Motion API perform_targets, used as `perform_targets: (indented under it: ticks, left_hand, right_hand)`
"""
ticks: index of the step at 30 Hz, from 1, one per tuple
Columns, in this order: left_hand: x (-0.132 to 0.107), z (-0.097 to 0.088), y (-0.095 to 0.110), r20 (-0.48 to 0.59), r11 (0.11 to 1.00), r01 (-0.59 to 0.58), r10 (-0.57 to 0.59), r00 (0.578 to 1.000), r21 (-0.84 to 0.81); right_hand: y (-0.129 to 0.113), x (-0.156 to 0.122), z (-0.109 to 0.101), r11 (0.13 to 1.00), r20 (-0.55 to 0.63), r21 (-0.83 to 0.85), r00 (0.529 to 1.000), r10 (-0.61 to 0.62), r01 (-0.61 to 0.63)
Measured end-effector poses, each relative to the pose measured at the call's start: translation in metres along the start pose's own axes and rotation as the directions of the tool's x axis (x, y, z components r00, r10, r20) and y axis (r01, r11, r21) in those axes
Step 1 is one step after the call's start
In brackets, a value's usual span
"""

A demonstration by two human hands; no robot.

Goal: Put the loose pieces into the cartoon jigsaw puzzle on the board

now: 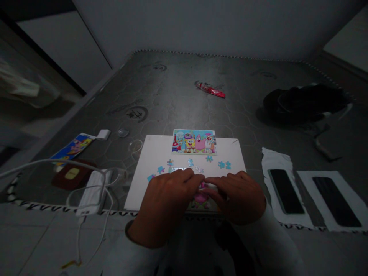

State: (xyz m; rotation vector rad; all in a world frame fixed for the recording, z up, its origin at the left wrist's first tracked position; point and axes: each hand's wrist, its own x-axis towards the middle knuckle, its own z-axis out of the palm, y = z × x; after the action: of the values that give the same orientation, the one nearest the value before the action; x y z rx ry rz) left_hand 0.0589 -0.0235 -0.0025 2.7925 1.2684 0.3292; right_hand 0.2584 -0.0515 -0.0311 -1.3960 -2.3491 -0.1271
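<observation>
At the lower centre of the frame, we see a pink-patterned jigsaw section [200, 198], glossy and mostly hidden beneath our curled left hand [171, 193] and right hand [240, 195]. Their fingertips nearly meet; whether either pinches a piece, we cannot tell. Some of it looks joined, but blue loose pieces [221, 164] remain above, on the white board [155, 151], below the SpongeBob picture card [194, 142].
</observation>
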Motion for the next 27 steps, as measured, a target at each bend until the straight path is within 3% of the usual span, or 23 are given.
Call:
perform_targets:
  ticks: [3,11,20,27]
  left_hand:
    - [0.0005,0.0001,-0.0002,-0.011,1.000,-0.013,0.013,1.000,-0.003]
    - [0.0020,-0.0074,0.0013,-0.014,0.998,-0.053,0.053,0.999,-0.031]
    - [0.0021,-0.0044,0.0011,-0.028,0.998,-0.057,0.057,0.998,0.017]
    - [0.0047,-0.0042,0.0029,-0.048,0.997,-0.065,0.066,0.997,0.029]
  right_hand:
    - [-0.0023,0.0022,-0.0014,0.999,-0.037,0.036,0.999,0.035,-0.033]
    - [0.0003,-0.0004,-0.0021,0.995,-0.002,0.086,0.998,0.057,-0.057]
    - [0.0000,0.0019,-0.0015,1.000,0.021,0.017,1.000,0.018,-0.018]
    - [0.0055,-0.0027,-0.0021,0.998,0.070,0.055,0.997,-0.013,0.009]
